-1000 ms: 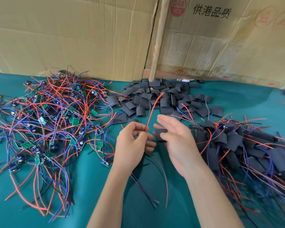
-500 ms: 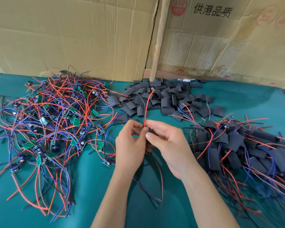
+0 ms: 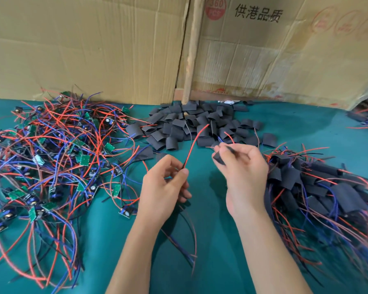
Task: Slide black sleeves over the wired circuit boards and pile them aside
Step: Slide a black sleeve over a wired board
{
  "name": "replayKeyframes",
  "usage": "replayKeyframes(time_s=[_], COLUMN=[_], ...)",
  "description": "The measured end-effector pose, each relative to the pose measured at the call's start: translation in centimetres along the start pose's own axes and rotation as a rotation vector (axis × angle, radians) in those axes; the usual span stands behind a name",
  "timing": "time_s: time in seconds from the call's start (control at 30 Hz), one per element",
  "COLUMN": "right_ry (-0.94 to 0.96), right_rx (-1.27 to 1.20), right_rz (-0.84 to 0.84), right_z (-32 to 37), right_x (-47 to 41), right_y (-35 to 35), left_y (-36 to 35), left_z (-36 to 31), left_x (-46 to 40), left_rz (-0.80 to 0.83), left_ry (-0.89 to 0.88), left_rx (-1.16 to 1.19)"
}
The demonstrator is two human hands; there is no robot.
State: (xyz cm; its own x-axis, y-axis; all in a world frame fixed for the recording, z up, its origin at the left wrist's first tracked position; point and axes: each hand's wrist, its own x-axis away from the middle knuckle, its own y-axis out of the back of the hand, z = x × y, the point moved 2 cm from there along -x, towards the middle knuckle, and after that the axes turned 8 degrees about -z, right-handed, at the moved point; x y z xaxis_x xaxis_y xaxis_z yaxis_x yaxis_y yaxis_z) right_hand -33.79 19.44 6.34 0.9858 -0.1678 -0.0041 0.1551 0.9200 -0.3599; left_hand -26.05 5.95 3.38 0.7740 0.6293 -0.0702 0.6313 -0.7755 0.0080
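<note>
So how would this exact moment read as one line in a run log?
step: sleeving | left hand: pinches red wire | right hand: holds black sleeve | hands apart | finished pile: right

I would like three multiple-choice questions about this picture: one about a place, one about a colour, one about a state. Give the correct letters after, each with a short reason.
1. Where does the heap of empty black sleeves lie?
A. at the far middle of the table, near the cardboard
B. at the near edge of the table
C. inside a box

2. What colour is the wire rising from the left hand?
A. yellow
B. red
C. white

3. What is the right hand doing?
A. lying flat on the cloth
B. hanging idle with nothing in it
C. pinching a black sleeve

Answers:
1 A: the heap sits just before the cardboard boxes.
2 B: the wire is plainly red.
3 C: the fingertips close on a sleeve held above the green cloth.
</note>
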Motion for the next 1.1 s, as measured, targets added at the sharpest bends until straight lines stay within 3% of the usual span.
replayKeyframes(time_s=[0.1, 0.27, 1.1], right_ry=[0.047, 0.042, 0.092], right_rx=[-0.079, -0.197, -0.064], right_rz=[-0.126, -0.190, -0.083], right_z=[0.8, 1.6, 2.5], right_x=[-0.9, -1.0, -0.9], right_y=[0.7, 0.7, 1.1], left_y=[-0.7, -1.2, -1.7], left_z=[0.0, 0.2, 0.3], left_x=[0.3, 0.6, 1.0], left_rz=[0.102, 0.157, 0.170], left_ry=[-0.026, -0.066, -0.335], left_rx=[-0.068, -0.172, -0.477])
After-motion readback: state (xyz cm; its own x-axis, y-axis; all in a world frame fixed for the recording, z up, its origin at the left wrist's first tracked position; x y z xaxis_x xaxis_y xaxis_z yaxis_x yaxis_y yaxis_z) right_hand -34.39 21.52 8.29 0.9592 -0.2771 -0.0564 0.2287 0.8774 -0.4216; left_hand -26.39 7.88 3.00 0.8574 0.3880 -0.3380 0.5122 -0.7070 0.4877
